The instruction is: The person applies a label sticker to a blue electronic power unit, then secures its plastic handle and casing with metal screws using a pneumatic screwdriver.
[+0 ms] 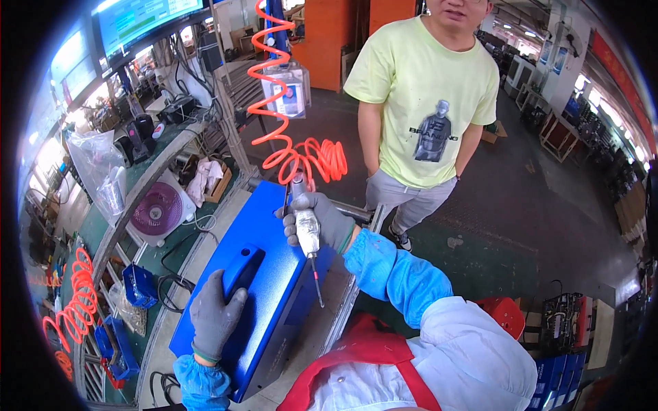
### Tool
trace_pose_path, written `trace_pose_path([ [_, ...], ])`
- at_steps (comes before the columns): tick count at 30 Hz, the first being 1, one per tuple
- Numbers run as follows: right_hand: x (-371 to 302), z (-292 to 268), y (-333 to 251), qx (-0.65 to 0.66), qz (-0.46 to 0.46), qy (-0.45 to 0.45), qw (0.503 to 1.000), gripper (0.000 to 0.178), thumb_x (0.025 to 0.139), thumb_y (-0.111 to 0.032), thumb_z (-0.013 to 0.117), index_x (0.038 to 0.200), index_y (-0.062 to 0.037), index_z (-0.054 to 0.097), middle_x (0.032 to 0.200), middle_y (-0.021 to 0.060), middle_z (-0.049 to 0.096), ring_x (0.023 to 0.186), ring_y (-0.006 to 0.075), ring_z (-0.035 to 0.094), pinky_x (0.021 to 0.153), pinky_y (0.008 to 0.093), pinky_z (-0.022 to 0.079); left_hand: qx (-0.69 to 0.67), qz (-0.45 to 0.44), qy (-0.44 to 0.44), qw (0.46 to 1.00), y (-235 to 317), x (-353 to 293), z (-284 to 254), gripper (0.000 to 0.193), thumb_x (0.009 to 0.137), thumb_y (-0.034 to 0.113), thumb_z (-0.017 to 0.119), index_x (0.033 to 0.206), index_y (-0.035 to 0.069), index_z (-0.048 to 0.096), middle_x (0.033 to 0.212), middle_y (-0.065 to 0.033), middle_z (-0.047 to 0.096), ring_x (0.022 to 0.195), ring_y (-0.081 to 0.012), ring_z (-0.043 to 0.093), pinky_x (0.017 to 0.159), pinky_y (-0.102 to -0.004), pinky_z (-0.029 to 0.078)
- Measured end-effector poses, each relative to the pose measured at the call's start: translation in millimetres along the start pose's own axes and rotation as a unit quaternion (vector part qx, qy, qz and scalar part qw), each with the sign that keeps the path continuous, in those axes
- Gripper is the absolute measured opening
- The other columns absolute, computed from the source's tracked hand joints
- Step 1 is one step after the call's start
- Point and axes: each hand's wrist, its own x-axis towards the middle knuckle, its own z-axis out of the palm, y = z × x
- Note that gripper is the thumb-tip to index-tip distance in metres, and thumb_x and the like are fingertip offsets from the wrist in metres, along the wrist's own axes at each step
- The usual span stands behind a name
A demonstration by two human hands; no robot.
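Observation:
My right hand (329,220), in a grey glove, is closed around a pneumatic screwdriver (307,233) with a silvery wrapped body. Its long thin bit points down, beside the near right edge of a blue metal case (274,301). From the tool's upper end an orange coiled air hose (277,130) rises. On the case's top lies my gloved left hand (218,314), thumb and fingers apart, next to the blue carrying handle (240,267). Whether its fingertips touch the handle is hard to tell. Under the case is a pale workbench surface (195,257) with a metal rail.
A person in a light yellow shirt (439,103) stands across the bench. Leftward are a purple-grilled fan (157,209), blue bins (139,284), another orange coiled hose (79,294) and loose black cables. A monitor (144,24) hangs at upper left. Blue cases (558,380) stand at lower right.

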Motion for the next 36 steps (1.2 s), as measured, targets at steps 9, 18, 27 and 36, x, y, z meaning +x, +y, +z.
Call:
trace_pose_path([
  [9, 2, -14, -4, -0.012, 0.013, -0.002, 1.000, 0.046, 0.078, -0.024, 0.062, 0.113, 0.0049, 0.059, 0.078, 0.0118, 0.065, 0.070, 0.0277, 0.065, 0.067, 0.0472, 0.056, 0.002, -0.014, -0.012, 1.000, 3, 3, 0, 0.052, 0.084, 0.035, 0.070, 0.122, 0.003, 0.057, 0.099, -0.0212, 0.067, 0.089, -0.0378, 0.066, 0.077, -0.0443, 0.051],
  [18, 7, -9, 1, -0.032, 0.016, -0.008, 0.999, 0.048, 0.077, -0.025, 0.061, 0.115, 0.0042, 0.058, 0.078, 0.0083, 0.062, 0.070, 0.0245, 0.061, 0.068, 0.0443, 0.055, -0.003, -0.034, -0.025, 0.999, -3, 3, -5, 0.053, 0.084, 0.037, 0.070, 0.123, 0.003, 0.057, 0.100, -0.0210, 0.067, 0.090, -0.0373, 0.067, 0.077, -0.0438, 0.051],
  [27, 0, -6, -11, -0.025, 0.015, -0.072, 0.997, 0.042, 0.077, -0.029, 0.065, 0.106, -0.0005, 0.056, 0.072, -0.0025, 0.044, 0.064, 0.0129, 0.045, 0.061, 0.0323, 0.042, -0.015, -0.022, -0.020, 0.999, 1, 8, -1, 0.051, 0.086, 0.038, 0.068, 0.122, 0.004, 0.058, 0.102, -0.0213, 0.066, 0.094, -0.0396, 0.065, 0.079, -0.0449, 0.051],
  [36, -6, -20, 3, 0.063, 0.044, -0.109, 0.991, 0.047, 0.073, -0.024, 0.067, 0.112, 0.0016, 0.059, 0.074, 0.0036, 0.054, 0.068, 0.0209, 0.054, 0.065, 0.0392, 0.048, 0.000, -0.028, -0.031, 0.999, 1, -3, -4, 0.052, 0.087, 0.042, 0.066, 0.122, 0.005, 0.058, 0.101, -0.0198, 0.067, 0.092, -0.0380, 0.065, 0.079, -0.0448, 0.051],
])
